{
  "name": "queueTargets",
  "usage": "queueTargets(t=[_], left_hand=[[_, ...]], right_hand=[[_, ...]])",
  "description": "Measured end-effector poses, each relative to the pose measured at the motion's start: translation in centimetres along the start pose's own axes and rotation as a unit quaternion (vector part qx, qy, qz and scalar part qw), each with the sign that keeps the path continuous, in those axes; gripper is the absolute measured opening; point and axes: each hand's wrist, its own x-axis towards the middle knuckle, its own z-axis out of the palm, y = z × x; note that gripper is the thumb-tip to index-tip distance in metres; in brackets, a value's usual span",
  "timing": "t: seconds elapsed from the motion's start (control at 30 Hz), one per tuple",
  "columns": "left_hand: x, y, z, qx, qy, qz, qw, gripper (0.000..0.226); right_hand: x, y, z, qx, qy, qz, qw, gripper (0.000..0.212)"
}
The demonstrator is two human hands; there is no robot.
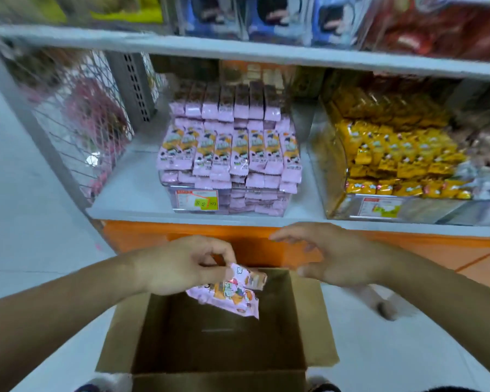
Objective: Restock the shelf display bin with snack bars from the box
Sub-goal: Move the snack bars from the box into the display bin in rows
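Before a shop shelf, the left hand (178,264) pinches pink snack bars (229,292) above the box (218,335), the display bin (229,199) straight ahead and above; the right hand (331,256) hovers wide, holding nothing.

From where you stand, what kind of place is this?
Most likely a small shop's snack aisle: a shelf of clear display bins, pink snack bars stacked high, and a price label on the bin front.

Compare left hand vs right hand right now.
The left hand pinches pink snack bars over the open cardboard box; the right hand holds nothing. Left fingers are curled; right fingers are spread and relaxed. Both hover above the box, below the shelf edge.
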Motion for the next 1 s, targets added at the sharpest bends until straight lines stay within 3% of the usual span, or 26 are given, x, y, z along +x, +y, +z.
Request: queueTargets(t=[0.1,0.2,0.27,0.37,0.47,0.67,0.83,0.9,1.0], left_hand=[[-4.2,5.2,-2.9,-0.045,0.032,0.046,0.997,0.017],[-7.7,8.4,-5.0,-0.064,0.068,0.089,0.992,0.021],[-9.4,9.3,-5.7,-0.064,0.099,0.101,0.988,0.020],[-10.7,9.8,-6.3,-0.068,0.152,0.092,0.982,0.024],[-11.1,9.7,-7.0,-0.069,0.194,0.068,0.976,0.024],[-11.6,7.6,-8.5,0.025,0.164,0.032,0.986,0.029],[-9.9,6.4,-8.1,-0.066,0.242,0.032,0.967,0.046],[-9.3,6.5,-7.8,-0.115,0.285,0.027,0.951,0.035],[-8.8,7.0,-7.2,-0.186,0.282,0.013,0.941,0.027]], right_hand=[[-0.9,-6.7,-2.4,0.017,0.004,-0.057,0.998,0.069],[-1.6,-11.2,-3.0,0.066,0.039,-0.084,0.993,0.040],[-1.9,-12.5,-2.7,0.092,0.075,-0.072,0.990,0.036],[-2.0,-13.6,-2.5,0.155,0.119,-0.028,0.980,0.046],[-1.9,-14.3,-2.2,0.199,0.165,0.007,0.966,0.037],[-0.3,-14.9,-1.9,0.230,0.217,0.029,0.948,0.027],[1.9,-16.4,-0.7,0.255,0.242,0.006,0.936,0.021],[2.2,-16.9,-0.4,0.269,0.274,-0.005,0.923,0.019],[2.2,-17.3,-0.3,0.276,0.312,-0.016,0.909,0.015]])
